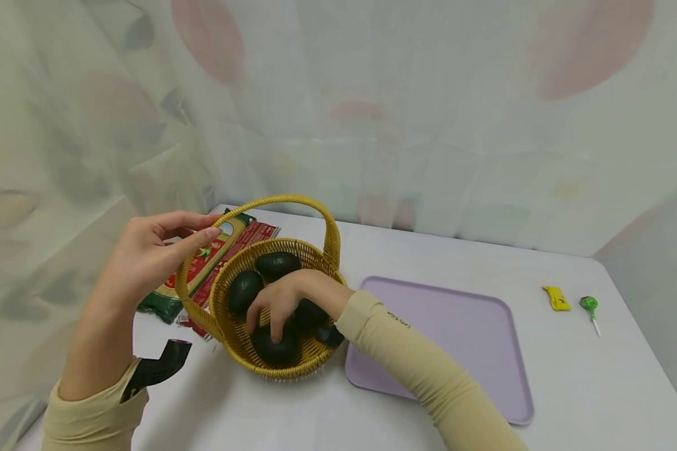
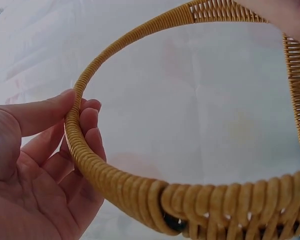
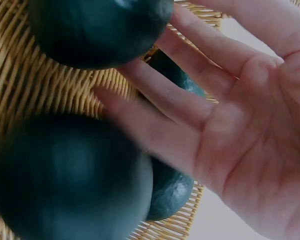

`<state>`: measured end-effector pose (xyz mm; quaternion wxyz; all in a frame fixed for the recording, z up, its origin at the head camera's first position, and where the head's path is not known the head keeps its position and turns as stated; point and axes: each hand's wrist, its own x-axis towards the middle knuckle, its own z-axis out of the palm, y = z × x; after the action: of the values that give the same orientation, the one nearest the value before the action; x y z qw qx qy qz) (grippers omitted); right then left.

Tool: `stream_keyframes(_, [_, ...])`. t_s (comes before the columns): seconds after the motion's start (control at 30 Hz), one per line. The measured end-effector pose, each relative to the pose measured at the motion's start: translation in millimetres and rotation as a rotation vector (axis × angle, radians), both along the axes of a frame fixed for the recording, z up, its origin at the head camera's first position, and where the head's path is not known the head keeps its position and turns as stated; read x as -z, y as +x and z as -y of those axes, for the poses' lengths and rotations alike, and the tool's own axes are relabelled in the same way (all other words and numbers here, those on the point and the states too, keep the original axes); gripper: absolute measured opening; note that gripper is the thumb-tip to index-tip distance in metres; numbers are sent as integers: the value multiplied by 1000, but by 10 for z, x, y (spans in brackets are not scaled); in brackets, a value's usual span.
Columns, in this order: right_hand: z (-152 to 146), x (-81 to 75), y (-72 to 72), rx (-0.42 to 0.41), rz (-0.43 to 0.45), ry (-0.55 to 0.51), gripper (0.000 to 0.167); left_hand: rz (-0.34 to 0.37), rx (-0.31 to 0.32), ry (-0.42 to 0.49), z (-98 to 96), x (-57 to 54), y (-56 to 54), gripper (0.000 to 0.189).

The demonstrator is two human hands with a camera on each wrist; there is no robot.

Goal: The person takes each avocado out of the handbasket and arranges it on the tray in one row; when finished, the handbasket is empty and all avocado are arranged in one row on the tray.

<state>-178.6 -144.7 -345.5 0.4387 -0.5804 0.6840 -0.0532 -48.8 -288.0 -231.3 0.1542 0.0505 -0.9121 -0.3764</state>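
A yellow wicker basket point(image 1: 259, 372) with a tall arched handle point(image 1: 284, 199) stands left of centre. Several dark green avocados lie inside, among them one at the back point(image 1: 278, 264) and one at the left point(image 1: 245, 289). My left hand point(image 1: 146, 250) pinches the handle's left side between thumb and fingers, as the left wrist view shows closely. Inside the basket is my right hand point(image 1: 279, 300), its fingers reaching down over the front avocado point(image 1: 273, 351). In the right wrist view, the fingers point(image 3: 165, 102) look extended and loosely spread, touching or nearly touching an avocado point(image 3: 102, 30).
A lilac tray point(image 1: 457, 332) lies right of the basket, partly under my right sleeve. Red and green packages point(image 1: 203, 260) lie behind the basket's left side. At far right are a yellow wrapped sweet point(image 1: 556, 299) and a green lollipop point(image 1: 589, 305). A patterned curtain point(image 1: 400, 125) hangs behind.
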Motion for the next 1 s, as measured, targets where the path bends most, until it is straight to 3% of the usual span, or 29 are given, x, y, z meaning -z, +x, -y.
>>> stream_keyframes(0.2, [-55,80,-7,64,148,122,66,1,7,0,3,-1,-8,35])
stream_keyframes(0.4, [-82,105,-22,94,260,166,69,4,5,-10,8,-2,-5,34])
stream_keyframes(0.63, [-67,93,51,44,216,222,70,3,35,-9,37,-4,2,34])
stream_keyframes(1.0, [-55,122,93,43,176,264,75,12,52,-6,52,-6,-3,34])
